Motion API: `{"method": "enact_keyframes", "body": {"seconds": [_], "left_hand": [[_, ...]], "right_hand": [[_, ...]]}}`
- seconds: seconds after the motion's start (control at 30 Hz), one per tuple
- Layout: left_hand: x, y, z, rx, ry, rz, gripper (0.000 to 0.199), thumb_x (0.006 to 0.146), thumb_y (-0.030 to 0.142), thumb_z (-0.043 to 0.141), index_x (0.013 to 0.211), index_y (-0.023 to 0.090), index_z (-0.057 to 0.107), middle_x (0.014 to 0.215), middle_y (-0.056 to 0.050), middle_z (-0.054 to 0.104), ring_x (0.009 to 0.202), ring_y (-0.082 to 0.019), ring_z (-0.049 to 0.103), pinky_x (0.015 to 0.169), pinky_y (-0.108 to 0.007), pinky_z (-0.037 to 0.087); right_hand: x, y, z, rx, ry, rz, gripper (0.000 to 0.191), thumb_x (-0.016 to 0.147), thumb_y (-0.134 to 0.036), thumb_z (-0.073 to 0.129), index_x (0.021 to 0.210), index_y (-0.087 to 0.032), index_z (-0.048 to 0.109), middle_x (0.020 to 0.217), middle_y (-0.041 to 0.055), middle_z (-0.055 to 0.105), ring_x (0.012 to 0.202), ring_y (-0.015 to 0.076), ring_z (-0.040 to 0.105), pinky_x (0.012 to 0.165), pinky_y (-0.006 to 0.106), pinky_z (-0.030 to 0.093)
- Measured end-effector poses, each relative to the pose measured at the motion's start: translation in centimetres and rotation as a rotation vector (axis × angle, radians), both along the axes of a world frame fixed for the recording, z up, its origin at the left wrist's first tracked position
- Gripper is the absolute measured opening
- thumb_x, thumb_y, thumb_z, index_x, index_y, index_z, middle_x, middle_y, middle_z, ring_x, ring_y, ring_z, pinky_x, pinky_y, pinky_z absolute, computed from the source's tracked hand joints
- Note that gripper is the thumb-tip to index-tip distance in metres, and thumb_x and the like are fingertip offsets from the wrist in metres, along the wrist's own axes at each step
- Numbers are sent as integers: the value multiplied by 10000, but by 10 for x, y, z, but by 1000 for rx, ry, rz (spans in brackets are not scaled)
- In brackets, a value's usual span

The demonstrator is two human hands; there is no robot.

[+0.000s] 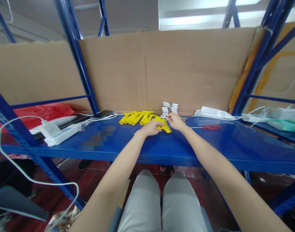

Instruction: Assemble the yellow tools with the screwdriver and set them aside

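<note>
Centrally, a yellow part (166, 128) is grasped by the left hand (152, 128) over the desk (128, 145); whether anything is pinched by the adjacent right hand (175, 121) cannot be told.

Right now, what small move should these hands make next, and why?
Perhaps hold the yellow piece steady with the left hand, which grips it, since the right hand is close beside it. Whether the right hand holds anything is unclear.
</note>
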State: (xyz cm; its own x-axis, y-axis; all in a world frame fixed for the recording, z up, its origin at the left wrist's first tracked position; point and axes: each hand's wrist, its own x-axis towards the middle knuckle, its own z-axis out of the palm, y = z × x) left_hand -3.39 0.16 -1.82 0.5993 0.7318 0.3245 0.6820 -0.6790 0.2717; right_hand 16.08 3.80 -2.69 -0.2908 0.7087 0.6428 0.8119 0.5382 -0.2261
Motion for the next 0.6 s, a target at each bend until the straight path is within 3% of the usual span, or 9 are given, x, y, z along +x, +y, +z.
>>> {"method": "enact_keyframes", "body": {"seconds": [0.23,0.6], "left_hand": [[1,-1,2,-9,-4,-35,405,808,158,600,1205,179,674,1252,-60,671,1181,-228,610,1065,-350,434],[0,-1,2,-21,-33,-41,398,805,156,608,1194,187,684,1236,-58,681,1155,-229,624,1057,-365,444]], "right_hand": [[-6,2,-6,13,-39,67,146,835,-108,470,848,-182,596,917,86,623,893,207,541,829,327,428],[2,-11,5,82,-196,165,257,784,-66,491,865,-184,704,949,88,667,956,219,576,863,340,451]]}}
